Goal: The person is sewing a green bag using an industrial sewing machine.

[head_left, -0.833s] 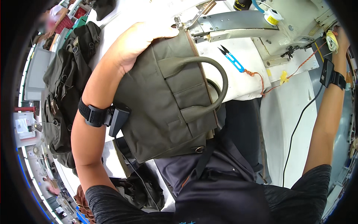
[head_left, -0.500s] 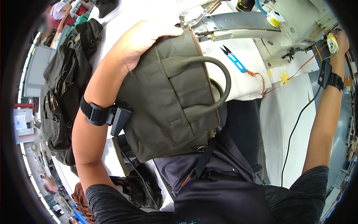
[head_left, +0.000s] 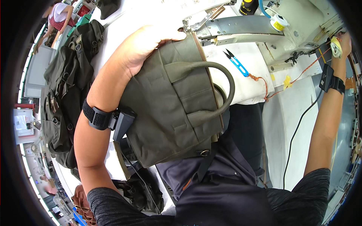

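An olive-green fabric bag (head_left: 154,98) with a rolled carry handle (head_left: 230,84) and a zipper (head_left: 203,52) along its right edge lies over the table edge and my lap. My left hand (head_left: 149,45) grips its far end, fingers closed on the fabric beside the sewing machine's needle area (head_left: 186,26). The zipper's far end sits at that needle area, against the machine's narrow arm (head_left: 241,27). At the far right my right hand (head_left: 342,44) reaches to the end of the machine body (head_left: 313,22); its fingers are mostly hidden there.
Blue thread snips (head_left: 237,64) on an orange cord (head_left: 267,88) lie on the white table right of the bag. More olive bags (head_left: 69,101) are piled at left. A black cable (head_left: 298,128) hangs from my right wrist. Another person (head_left: 60,15) stands at the far left.
The bag has shifted slightly, its near end a little lower and to the right, with my left hand still on it. My right hand has moved slightly at the machine's end.
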`<state>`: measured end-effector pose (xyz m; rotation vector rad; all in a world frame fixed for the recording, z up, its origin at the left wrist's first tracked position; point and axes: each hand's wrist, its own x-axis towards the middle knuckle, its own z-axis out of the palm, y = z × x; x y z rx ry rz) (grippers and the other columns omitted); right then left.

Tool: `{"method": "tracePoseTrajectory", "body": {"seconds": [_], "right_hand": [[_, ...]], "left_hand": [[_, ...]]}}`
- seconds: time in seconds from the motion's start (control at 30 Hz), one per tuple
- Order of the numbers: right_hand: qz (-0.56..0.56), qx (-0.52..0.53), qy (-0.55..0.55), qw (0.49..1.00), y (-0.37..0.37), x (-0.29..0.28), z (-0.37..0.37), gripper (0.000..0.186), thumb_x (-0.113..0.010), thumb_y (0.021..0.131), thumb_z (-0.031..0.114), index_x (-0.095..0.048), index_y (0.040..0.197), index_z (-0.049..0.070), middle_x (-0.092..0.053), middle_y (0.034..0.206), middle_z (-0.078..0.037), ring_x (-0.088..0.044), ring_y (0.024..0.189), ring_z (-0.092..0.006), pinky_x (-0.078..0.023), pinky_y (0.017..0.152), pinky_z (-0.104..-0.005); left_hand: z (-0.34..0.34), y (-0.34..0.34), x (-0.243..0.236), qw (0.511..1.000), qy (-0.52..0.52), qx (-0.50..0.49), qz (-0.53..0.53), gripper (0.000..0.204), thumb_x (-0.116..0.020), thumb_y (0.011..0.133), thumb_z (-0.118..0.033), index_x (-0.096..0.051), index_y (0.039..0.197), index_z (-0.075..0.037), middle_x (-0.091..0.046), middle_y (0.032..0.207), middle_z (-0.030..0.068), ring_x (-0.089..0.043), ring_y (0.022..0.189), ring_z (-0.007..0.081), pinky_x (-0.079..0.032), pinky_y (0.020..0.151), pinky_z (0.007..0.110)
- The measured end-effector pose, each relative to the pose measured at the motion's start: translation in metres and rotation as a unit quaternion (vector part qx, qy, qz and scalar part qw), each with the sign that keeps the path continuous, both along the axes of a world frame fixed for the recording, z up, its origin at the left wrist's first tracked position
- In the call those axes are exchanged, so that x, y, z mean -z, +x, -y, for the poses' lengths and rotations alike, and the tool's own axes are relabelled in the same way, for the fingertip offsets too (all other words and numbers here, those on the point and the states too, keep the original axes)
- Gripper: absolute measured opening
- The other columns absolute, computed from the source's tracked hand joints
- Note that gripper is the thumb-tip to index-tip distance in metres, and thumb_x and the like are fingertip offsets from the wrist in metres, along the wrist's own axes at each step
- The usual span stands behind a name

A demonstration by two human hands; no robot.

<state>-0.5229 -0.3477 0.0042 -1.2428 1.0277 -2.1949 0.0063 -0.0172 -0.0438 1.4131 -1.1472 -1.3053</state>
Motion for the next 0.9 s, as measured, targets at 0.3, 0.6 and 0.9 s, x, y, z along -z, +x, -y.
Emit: {"method": "tracePoseTrajectory", "body": {"seconds": [0.3,0.6,0.9], "right_hand": [[-0.183,0.078,-0.044,0.979,0.003,0.006,-0.010,0.049,-0.059,0.101,0.041,-0.065,0.112,-0.006,-0.067,0.086,-0.010,-0.061,0.067,-0.0138,-0.049,0.062,-0.0283],[-0.032,0.036,0.018,0.999,0.025,-0.002,-0.031,0.055,-0.066,0.099,0.043,-0.064,0.118,-0.009,-0.070,0.100,-0.019,-0.066,0.078,-0.0195,-0.053,0.069,-0.0320],[-0.035,-0.017,0.001,0.999,0.037,0.011,-0.040,0.052,-0.062,0.099,0.049,-0.067,0.112,-0.001,-0.068,0.093,-0.007,-0.061,0.074,-0.0141,-0.050,0.070,-0.0306]], "left_hand": [[0.003,0.002,-0.004,0.999,0.027,0.021,-0.017,0.042,-0.078,0.086,-0.008,-0.067,0.127,-0.007,-0.068,0.109,-0.0019,-0.062,0.103,0.0087,-0.050,0.093,0.027],[0.006,0.003,0.008,0.999,-0.045,0.012,0.010,0.029,-0.076,0.087,-0.022,-0.075,0.109,-0.004,-0.073,0.102,0.0006,-0.064,0.097,0.0110,-0.047,0.093,0.026],[-0.006,-0.007,0.000,0.999,-0.027,-0.023,-0.019,0.030,-0.076,0.089,-0.021,-0.075,0.112,-0.002,-0.073,0.105,0.0027,-0.065,0.097,0.0114,-0.050,0.090,0.026]]}}
